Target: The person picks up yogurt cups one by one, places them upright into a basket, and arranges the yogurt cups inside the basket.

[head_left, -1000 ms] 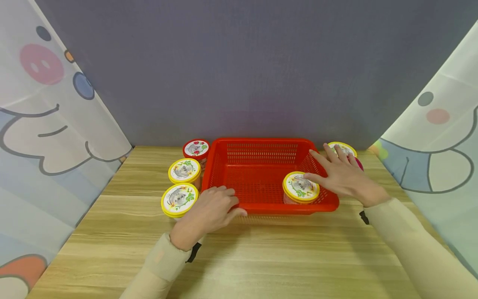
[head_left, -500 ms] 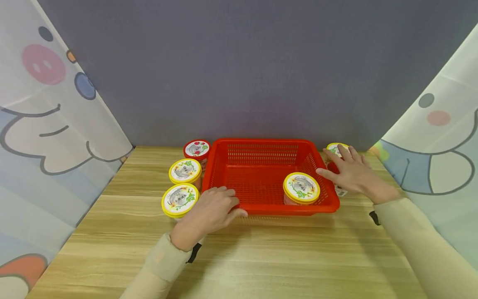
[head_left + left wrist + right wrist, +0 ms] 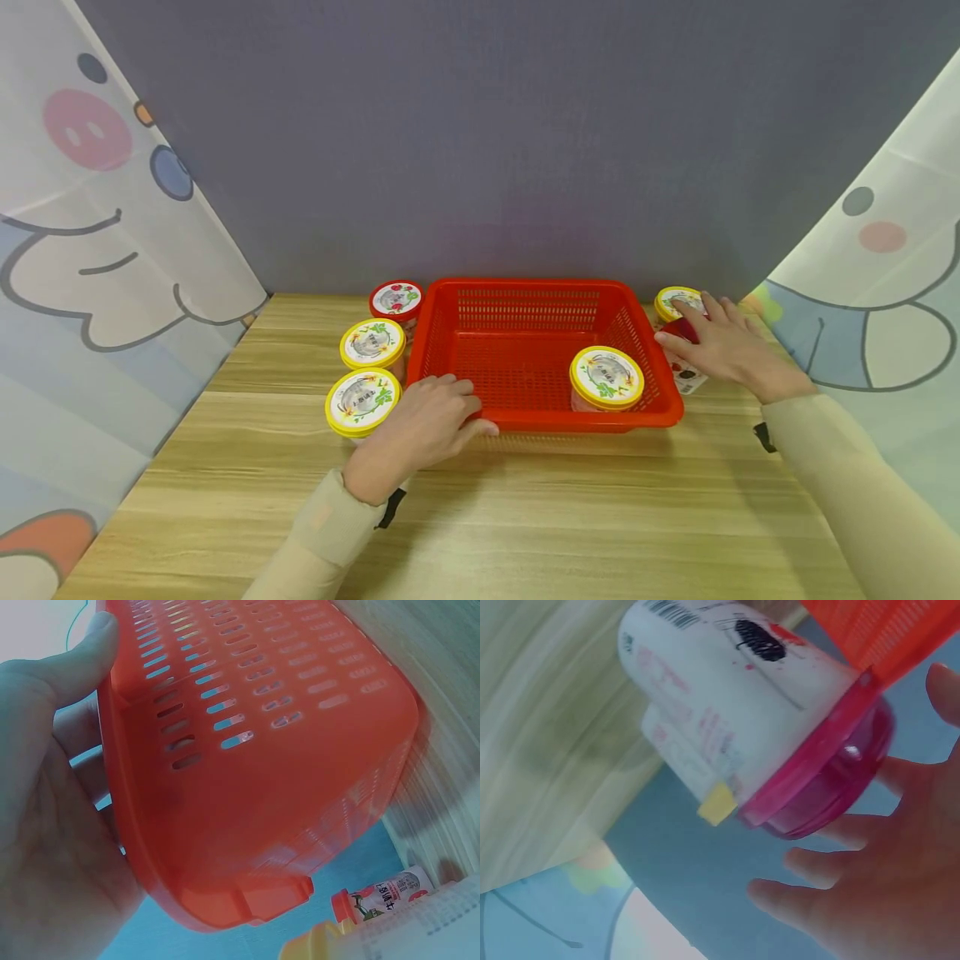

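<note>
My left hand grips the near left rim of a red plastic basket; in the left wrist view the thumb lies outside the rim and the fingers go over it. One yellow-lidded tub stands inside the basket at its near right corner. Right of the basket, my right hand is over a white cup with a magenta domed lid. Its fingers are spread around the lid, thumb apart from it; contact cannot be told. Behind that cup stands a yellow-lidded tub, partly hidden by the hand.
On the basket's left, two yellow-lidded tubs and a red-lidded tub stand in a row on the wooden table. A grey panel rises behind, with cartoon-printed curtains at both sides.
My right hand has moved right, away from the tub in the basket, to the magenta-lidded cup, which now shows more. The left hand stays on the basket rim.
</note>
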Available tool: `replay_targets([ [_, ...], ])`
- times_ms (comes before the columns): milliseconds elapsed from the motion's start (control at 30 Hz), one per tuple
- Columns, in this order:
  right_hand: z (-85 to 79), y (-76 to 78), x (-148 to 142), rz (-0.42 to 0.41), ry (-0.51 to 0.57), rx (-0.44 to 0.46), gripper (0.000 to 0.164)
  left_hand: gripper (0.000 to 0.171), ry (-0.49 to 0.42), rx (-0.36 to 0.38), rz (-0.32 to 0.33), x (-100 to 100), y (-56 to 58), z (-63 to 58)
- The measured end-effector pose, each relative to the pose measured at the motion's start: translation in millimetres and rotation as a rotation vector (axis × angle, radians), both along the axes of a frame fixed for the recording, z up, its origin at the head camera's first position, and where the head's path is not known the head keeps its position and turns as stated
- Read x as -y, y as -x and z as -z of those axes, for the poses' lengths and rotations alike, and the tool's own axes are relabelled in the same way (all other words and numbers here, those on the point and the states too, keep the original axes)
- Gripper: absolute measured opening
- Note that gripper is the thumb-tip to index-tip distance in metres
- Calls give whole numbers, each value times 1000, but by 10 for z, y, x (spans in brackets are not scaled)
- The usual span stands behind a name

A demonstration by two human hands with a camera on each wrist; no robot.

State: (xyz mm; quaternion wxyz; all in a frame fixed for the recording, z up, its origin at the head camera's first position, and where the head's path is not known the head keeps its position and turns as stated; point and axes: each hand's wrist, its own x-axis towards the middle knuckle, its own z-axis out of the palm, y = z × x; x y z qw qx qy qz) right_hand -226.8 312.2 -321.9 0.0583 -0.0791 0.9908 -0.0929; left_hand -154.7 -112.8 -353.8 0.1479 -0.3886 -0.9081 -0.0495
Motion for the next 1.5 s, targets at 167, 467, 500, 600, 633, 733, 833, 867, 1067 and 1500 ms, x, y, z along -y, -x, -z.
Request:
replay_targets([
  [167,28,0,-54,-5,-18,-5,86,41,-2,7,-5,-2,-3,1],
  [467,65,29,-83,-15,-28,-13,81,41,-2,13,-6,-4,-7,2],
  [500,69,34,-86,-15,-26,-13,81,41,-2,13,-6,-5,-6,3],
  [600,80,44,-92,-14,-16,-14,80,41,-1,9,-3,-9,-2,4],
  [633,84,47,-94,-13,-13,-15,79,42,-1,8,-2,-11,-1,5],
  [733,91,58,-90,-11,-2,-15,75,42,1,5,0,-14,1,8],
  [833,93,77,-77,-10,11,-19,71,42,0,5,-1,-12,-2,10],
  [867,93,86,-72,-13,13,-20,69,41,-1,5,-2,-10,-4,11],
  [1067,77,145,-64,-41,-6,-62,64,42,-9,-1,-1,-3,-6,17],
  [1500,49,161,-66,-74,-10,-108,55,42,-16,3,-9,-9,-2,4],
])
